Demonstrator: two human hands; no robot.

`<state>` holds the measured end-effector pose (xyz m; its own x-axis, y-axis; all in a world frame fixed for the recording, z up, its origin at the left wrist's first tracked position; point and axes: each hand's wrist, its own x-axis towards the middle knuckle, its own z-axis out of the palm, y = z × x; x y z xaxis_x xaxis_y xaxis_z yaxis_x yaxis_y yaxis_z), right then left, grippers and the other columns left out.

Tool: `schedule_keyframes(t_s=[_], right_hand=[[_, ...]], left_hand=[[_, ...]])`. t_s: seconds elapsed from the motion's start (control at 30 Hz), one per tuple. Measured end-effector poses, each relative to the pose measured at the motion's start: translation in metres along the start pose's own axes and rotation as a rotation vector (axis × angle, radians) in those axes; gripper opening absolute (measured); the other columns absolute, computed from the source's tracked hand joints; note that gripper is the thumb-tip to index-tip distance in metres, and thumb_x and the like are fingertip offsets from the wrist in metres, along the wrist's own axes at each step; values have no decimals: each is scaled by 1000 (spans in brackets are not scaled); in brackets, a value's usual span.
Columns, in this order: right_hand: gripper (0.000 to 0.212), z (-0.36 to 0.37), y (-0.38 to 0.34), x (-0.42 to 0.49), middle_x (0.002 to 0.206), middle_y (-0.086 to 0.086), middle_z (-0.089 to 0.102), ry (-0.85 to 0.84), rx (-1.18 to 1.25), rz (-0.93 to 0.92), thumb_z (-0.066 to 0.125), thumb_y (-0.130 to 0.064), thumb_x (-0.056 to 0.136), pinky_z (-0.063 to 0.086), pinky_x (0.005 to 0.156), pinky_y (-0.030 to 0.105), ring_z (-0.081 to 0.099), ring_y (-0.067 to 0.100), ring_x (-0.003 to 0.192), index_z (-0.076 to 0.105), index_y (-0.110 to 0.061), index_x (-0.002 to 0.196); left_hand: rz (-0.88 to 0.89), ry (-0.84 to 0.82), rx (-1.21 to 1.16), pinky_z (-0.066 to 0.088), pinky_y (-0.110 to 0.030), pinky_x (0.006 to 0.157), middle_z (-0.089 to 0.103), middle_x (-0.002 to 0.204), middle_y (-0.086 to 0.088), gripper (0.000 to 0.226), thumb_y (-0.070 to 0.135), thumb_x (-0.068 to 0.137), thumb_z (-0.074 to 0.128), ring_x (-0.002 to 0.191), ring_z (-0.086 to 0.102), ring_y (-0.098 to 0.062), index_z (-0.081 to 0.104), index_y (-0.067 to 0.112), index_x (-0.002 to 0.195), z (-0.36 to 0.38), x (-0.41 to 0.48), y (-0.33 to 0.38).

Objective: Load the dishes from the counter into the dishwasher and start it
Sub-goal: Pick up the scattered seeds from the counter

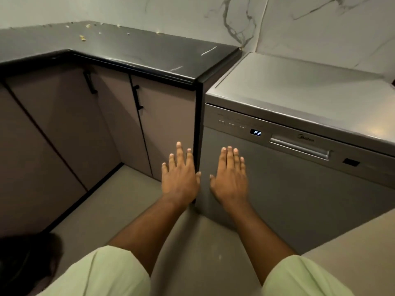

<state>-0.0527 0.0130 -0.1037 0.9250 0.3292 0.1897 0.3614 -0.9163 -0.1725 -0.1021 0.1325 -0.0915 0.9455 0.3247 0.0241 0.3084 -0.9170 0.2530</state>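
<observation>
From the head camera, both arms reach forward from 6 o'clock in pale green sleeves [102, 272]. The left hand [180, 178] is spread flat with straight fingers and holds nothing, in front of the end of the cabinet [168, 129]. The right hand [230, 178], just beside it toward 3 o'clock, is equally flat, fingers straight and close together, and also holds nothing. It lies over the door of the dishwasher [299, 206], though whether the palm touches the door is hard to tell from this angle. The dishwasher fills the 3 o'clock side, its door shut. A small display [255, 132] on its front panel reads P2, and a long silver handle [299, 147] sits beside the display toward 3 o'clock. The black counter [139, 54] runs from 9 o'clock to 12 o'clock and ends against the dishwasher's side. Pale crumbs [82, 37] are scattered over its far part near 11 o'clock. A grey floor [119, 201] lies below the cabinet, and a marbled wall [235, 22] stands behind.
</observation>
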Motion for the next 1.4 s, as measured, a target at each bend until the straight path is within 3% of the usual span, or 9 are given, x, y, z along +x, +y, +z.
schedule_keyframes(t_s=[0.3, 0.43, 0.53, 0.7, 0.83, 0.93, 1.03, 1.4], right_hand=[[79, -116, -91, -27, 163, 16, 2, -89, 157, -189, 45, -40, 99, -6, 119, 39, -3, 29, 151, 3, -5, 155], [64, -163, -136, -18, 158, 19, 24, 56, 106, -292, 32, -33, 97, 6, 118, 42, 19, 32, 148, 25, 0, 151], [64, -202, -170, 4, 163, 15, 4, 16, 133, -339, 29, -33, 103, -6, 119, 39, -2, 27, 151, 6, -4, 155], [73, -249, -234, 52, 163, 15, 1, 117, 161, -371, 43, -31, 99, -6, 120, 40, -5, 27, 151, 2, -4, 154], [73, -261, -277, 87, 164, 13, -2, 103, 169, -402, 38, -36, 100, -10, 120, 37, -10, 24, 151, 0, -7, 155], [79, -265, -305, 115, 163, 13, 6, 163, 195, -423, 50, -37, 96, -5, 120, 38, -4, 25, 151, 7, -6, 155], [81, -262, -323, 142, 164, 12, 1, 134, 160, -430, 49, -39, 97, -6, 120, 39, -7, 26, 151, 3, -8, 156], [80, -221, -371, 273, 164, 11, 0, 101, 168, -426, 47, -40, 98, -8, 120, 37, -7, 25, 151, 1, -8, 156]], left_hand=[[-105, -53, 59, 14, -50, 122, -18, 164, -12, 75, 44, 103, 39, 152, 2, -34, -4, 17, 158, -148, -60, -19], [-126, -21, 74, 12, -50, 123, -17, 164, -11, 73, 42, 104, 36, 152, 1, -33, -5, 18, 158, -216, -57, -31], [-142, 39, 56, 12, -51, 122, -16, 164, -12, 73, 42, 103, 36, 152, 0, -34, -4, 17, 158, -266, -43, -44], [-127, 115, 53, 9, -52, 123, -14, 165, -11, 73, 40, 102, 36, 152, -1, -33, -4, 17, 158, -339, -18, -82], [-157, 200, 55, 6, -51, 123, -16, 164, -11, 75, 40, 102, 40, 153, -4, -31, -5, 18, 158, -376, 8, -117], [-192, 233, 60, 5, -51, 123, -17, 164, -10, 74, 42, 103, 39, 153, -4, -31, -5, 19, 158, -397, 25, -144], [-203, 251, 85, 5, -51, 123, -16, 164, -10, 74, 43, 103, 38, 153, -3, -31, -5, 20, 158, -410, 43, -172], [-285, 257, 139, 8, -49, 122, -14, 165, -11, 74, 44, 102, 41, 153, 0, -32, -1, 21, 159, -423, 152, -253]])
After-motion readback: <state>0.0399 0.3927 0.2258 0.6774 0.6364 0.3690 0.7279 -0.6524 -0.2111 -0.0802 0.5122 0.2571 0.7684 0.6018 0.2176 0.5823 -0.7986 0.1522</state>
